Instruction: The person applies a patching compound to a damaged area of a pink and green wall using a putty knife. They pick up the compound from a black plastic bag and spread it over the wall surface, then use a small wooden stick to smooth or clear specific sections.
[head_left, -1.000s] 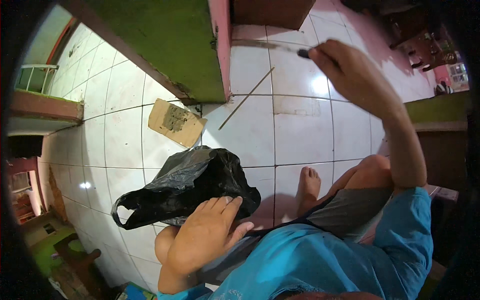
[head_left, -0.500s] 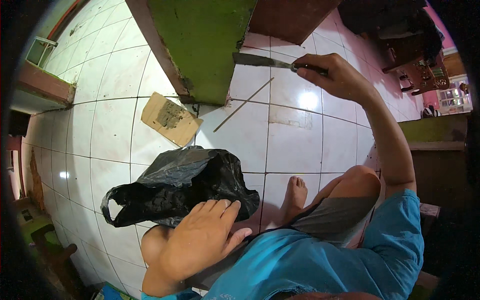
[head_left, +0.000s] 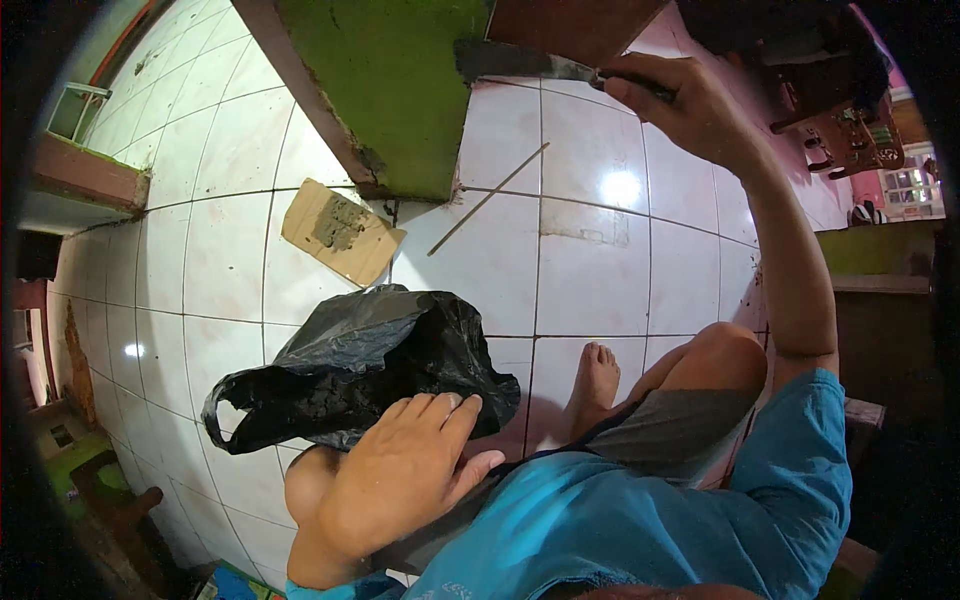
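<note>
My right hand [head_left: 680, 115] grips the dark handle of a putty knife [head_left: 520, 65], its blade held level at the corner of the green column [head_left: 365, 90]. My left hand [head_left: 400, 470] lies palm down with loose, straight fingers over the near edge of a black plastic bag [head_left: 360, 355], which has its mouth open on the white tiled floor. A piece of cardboard [head_left: 305, 205] with grey mortar on it lies beyond the bag, and a thin stick [head_left: 488, 199] lies diagonally to its right.
A brown panel [head_left: 565, 25] stands behind the column. Low green and brown walls flank both sides [head_left: 90, 170] [head_left: 870, 255]. Dark wooden furniture [head_left: 840, 130] stands at the back right. My bare foot [head_left: 595, 385] rests on the tiles beside the bag.
The putty knife and my right hand have shifted up and slightly away since half a second ago, after swinging with the camera's slight turn. My left hand stays on the bag.
</note>
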